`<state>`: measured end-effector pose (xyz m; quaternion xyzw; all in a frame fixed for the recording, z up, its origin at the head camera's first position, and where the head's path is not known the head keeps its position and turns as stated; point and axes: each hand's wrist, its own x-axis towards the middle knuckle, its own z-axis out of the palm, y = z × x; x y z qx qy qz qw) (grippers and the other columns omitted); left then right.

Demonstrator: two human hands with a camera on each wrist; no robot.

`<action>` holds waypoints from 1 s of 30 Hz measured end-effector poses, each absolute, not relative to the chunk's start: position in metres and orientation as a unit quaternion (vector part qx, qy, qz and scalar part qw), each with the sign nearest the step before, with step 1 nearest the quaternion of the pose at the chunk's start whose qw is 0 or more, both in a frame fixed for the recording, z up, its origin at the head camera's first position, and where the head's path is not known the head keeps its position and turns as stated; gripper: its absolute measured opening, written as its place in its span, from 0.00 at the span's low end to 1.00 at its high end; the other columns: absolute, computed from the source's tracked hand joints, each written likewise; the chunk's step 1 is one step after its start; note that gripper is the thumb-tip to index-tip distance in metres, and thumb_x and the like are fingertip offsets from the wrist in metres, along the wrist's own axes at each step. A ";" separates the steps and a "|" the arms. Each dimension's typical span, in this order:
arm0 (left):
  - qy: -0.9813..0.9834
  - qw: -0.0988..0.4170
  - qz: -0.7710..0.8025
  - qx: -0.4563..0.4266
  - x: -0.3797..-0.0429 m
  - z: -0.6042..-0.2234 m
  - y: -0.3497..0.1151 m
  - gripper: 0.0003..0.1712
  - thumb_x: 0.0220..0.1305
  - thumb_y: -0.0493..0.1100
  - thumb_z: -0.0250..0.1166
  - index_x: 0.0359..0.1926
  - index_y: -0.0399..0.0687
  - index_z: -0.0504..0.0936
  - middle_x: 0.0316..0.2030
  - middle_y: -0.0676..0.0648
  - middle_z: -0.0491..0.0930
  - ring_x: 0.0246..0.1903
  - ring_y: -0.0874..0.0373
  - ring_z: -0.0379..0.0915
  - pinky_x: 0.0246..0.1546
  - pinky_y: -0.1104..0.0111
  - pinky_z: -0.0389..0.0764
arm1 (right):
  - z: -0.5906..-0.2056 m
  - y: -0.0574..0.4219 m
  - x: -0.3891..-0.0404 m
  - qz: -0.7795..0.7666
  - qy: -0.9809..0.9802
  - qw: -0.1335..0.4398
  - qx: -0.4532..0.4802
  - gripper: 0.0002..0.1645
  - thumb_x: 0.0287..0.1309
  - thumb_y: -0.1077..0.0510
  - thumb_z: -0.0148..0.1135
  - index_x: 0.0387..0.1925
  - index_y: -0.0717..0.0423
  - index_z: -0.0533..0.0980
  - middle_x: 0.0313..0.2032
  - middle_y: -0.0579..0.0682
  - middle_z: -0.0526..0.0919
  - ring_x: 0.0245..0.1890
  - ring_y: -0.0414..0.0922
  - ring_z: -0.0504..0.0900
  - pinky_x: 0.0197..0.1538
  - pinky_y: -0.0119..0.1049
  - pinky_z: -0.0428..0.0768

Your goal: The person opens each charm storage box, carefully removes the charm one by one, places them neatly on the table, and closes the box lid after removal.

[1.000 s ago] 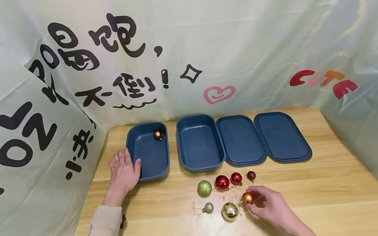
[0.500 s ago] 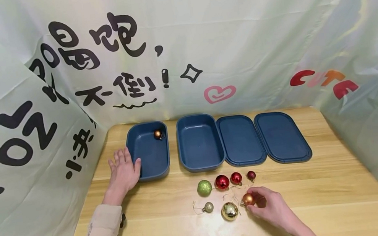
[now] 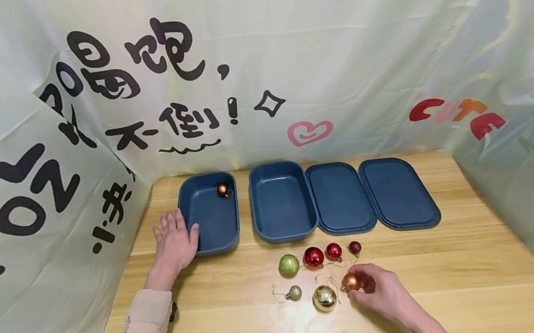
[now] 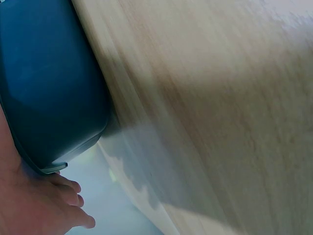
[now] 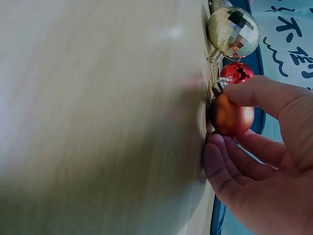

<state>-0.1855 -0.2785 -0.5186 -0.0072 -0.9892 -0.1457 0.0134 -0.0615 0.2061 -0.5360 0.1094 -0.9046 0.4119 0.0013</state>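
Observation:
My right hand (image 3: 384,291) pinches a matte copper Christmas bauble (image 3: 349,281) between thumb and fingers, low over the table. In the right wrist view the bauble (image 5: 232,116) has its metal cap up by the thumb. Just left of it lies a shiny gold mirrored bauble (image 3: 325,298), with a small glittery gold bauble (image 3: 294,293) beyond. A green glitter bauble (image 3: 289,266) and red baubles (image 3: 313,257) form a row behind. My left hand (image 3: 173,242) rests with straight fingers at the near left rim of a blue box (image 3: 214,248), which holds one copper bauble (image 3: 223,190).
A second blue box (image 3: 286,237) stands right of the first. Two flat blue lids (image 3: 342,196) lie side by side to its right. Printed cloth (image 3: 257,70) walls the wooden table (image 3: 483,274) at the back and sides.
The copper bauble in my right hand has shifted very slightly to the right. My left hand stays at the box.

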 end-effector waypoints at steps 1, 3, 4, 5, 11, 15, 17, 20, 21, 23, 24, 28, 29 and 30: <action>-0.989 0.013 -0.146 -0.007 -0.186 -0.519 -0.278 0.45 0.84 0.55 0.43 0.80 0.20 0.43 0.79 0.18 0.43 0.80 0.22 0.36 0.74 0.26 0.37 | -0.536 0.206 -0.062 0.412 -0.905 -0.001 0.108 0.26 0.44 0.67 0.81 0.48 0.61 0.84 0.37 0.44 0.85 0.33 0.33 0.81 0.36 0.29 0.84; -0.989 0.013 -0.147 -0.007 -0.186 -0.518 -0.278 0.45 0.84 0.54 0.44 0.80 0.20 0.43 0.79 0.18 0.43 0.80 0.22 0.36 0.74 0.26 0.37 | -0.536 0.206 -0.062 0.412 -0.905 -0.005 0.106 0.26 0.44 0.67 0.81 0.49 0.61 0.84 0.37 0.44 0.86 0.33 0.33 0.81 0.36 0.29 0.84; -0.989 0.013 -0.147 -0.007 -0.185 -0.518 -0.278 0.45 0.84 0.54 0.44 0.80 0.20 0.43 0.79 0.18 0.43 0.80 0.22 0.36 0.74 0.26 0.37 | -0.536 0.207 -0.062 0.412 -0.905 -0.006 0.106 0.26 0.44 0.67 0.81 0.49 0.61 0.84 0.37 0.45 0.86 0.33 0.33 0.81 0.36 0.29 0.84; -0.989 0.014 -0.147 -0.007 -0.185 -0.519 -0.278 0.45 0.84 0.54 0.44 0.80 0.20 0.43 0.79 0.18 0.43 0.80 0.22 0.36 0.74 0.26 0.37 | -0.536 0.207 -0.062 0.412 -0.905 -0.007 0.107 0.27 0.44 0.67 0.81 0.49 0.61 0.84 0.37 0.45 0.86 0.33 0.33 0.81 0.36 0.29 0.84; -0.989 0.015 -0.147 -0.010 -0.185 -0.519 -0.279 0.45 0.84 0.55 0.43 0.80 0.20 0.43 0.79 0.18 0.42 0.80 0.22 0.35 0.74 0.26 0.38 | -0.536 0.207 -0.061 0.414 -0.903 -0.006 0.113 0.27 0.44 0.67 0.81 0.50 0.61 0.84 0.38 0.45 0.86 0.33 0.34 0.81 0.36 0.29 0.83; -0.989 0.013 -0.149 -0.010 -0.185 -0.519 -0.279 0.45 0.85 0.56 0.41 0.80 0.20 0.43 0.79 0.18 0.41 0.80 0.22 0.34 0.74 0.26 0.37 | -0.536 0.208 -0.061 0.415 -0.902 -0.008 0.121 0.28 0.44 0.67 0.82 0.51 0.62 0.84 0.37 0.45 0.85 0.33 0.35 0.81 0.36 0.29 0.83; -0.989 0.013 -0.150 -0.010 -0.185 -0.519 -0.279 0.45 0.85 0.56 0.41 0.80 0.21 0.43 0.79 0.19 0.41 0.80 0.22 0.35 0.74 0.26 0.37 | -0.536 0.208 -0.062 0.413 -0.903 -0.008 0.122 0.29 0.44 0.66 0.82 0.51 0.61 0.84 0.37 0.44 0.85 0.33 0.35 0.80 0.35 0.29 0.83; -0.989 0.012 -0.150 -0.010 -0.186 -0.519 -0.279 0.45 0.85 0.56 0.41 0.80 0.21 0.43 0.79 0.19 0.42 0.80 0.22 0.35 0.74 0.26 0.36 | -0.535 0.208 -0.062 0.412 -0.903 -0.010 0.122 0.29 0.44 0.66 0.82 0.52 0.61 0.84 0.37 0.44 0.85 0.34 0.35 0.80 0.36 0.29 0.83; -0.989 0.012 -0.149 -0.009 -0.186 -0.519 -0.279 0.45 0.85 0.56 0.41 0.80 0.21 0.43 0.79 0.19 0.42 0.80 0.22 0.35 0.74 0.26 0.37 | -0.535 0.208 -0.062 0.412 -0.903 -0.010 0.122 0.29 0.44 0.66 0.82 0.52 0.61 0.84 0.38 0.44 0.85 0.34 0.35 0.80 0.36 0.29 0.83; -0.989 0.012 -0.148 -0.009 -0.186 -0.519 -0.279 0.45 0.85 0.56 0.41 0.80 0.20 0.43 0.79 0.19 0.42 0.80 0.22 0.35 0.74 0.26 0.37 | -0.535 0.208 -0.061 0.414 -0.902 -0.010 0.122 0.29 0.44 0.66 0.82 0.52 0.61 0.84 0.38 0.45 0.85 0.34 0.35 0.80 0.36 0.29 0.83; -0.989 0.012 -0.147 -0.009 -0.186 -0.519 -0.279 0.45 0.85 0.56 0.41 0.80 0.20 0.43 0.79 0.19 0.42 0.80 0.22 0.35 0.74 0.26 0.37 | -0.535 0.208 -0.061 0.414 -0.902 -0.011 0.123 0.29 0.44 0.66 0.82 0.52 0.61 0.84 0.38 0.45 0.85 0.34 0.35 0.80 0.36 0.29 0.83; -0.989 0.011 -0.147 -0.009 -0.186 -0.519 -0.279 0.45 0.85 0.56 0.41 0.80 0.21 0.43 0.79 0.18 0.42 0.80 0.22 0.35 0.74 0.26 0.37 | -0.534 0.208 -0.061 0.413 -0.902 -0.006 0.127 0.30 0.44 0.67 0.82 0.53 0.61 0.84 0.39 0.45 0.86 0.34 0.35 0.81 0.36 0.29 0.83; -0.989 0.012 -0.147 -0.009 -0.186 -0.519 -0.279 0.45 0.85 0.56 0.41 0.80 0.21 0.43 0.79 0.19 0.42 0.80 0.22 0.35 0.74 0.26 0.37 | -0.534 0.208 -0.062 0.411 -0.902 -0.004 0.132 0.30 0.44 0.67 0.82 0.53 0.61 0.83 0.39 0.45 0.86 0.34 0.35 0.80 0.36 0.29 0.83; -0.989 0.011 -0.147 -0.009 -0.185 -0.519 -0.279 0.45 0.85 0.56 0.41 0.80 0.21 0.43 0.79 0.19 0.42 0.80 0.22 0.35 0.74 0.26 0.37 | -0.534 0.209 -0.061 0.409 -0.903 -0.001 0.136 0.30 0.43 0.67 0.82 0.53 0.61 0.83 0.39 0.44 0.85 0.34 0.35 0.80 0.36 0.29 0.83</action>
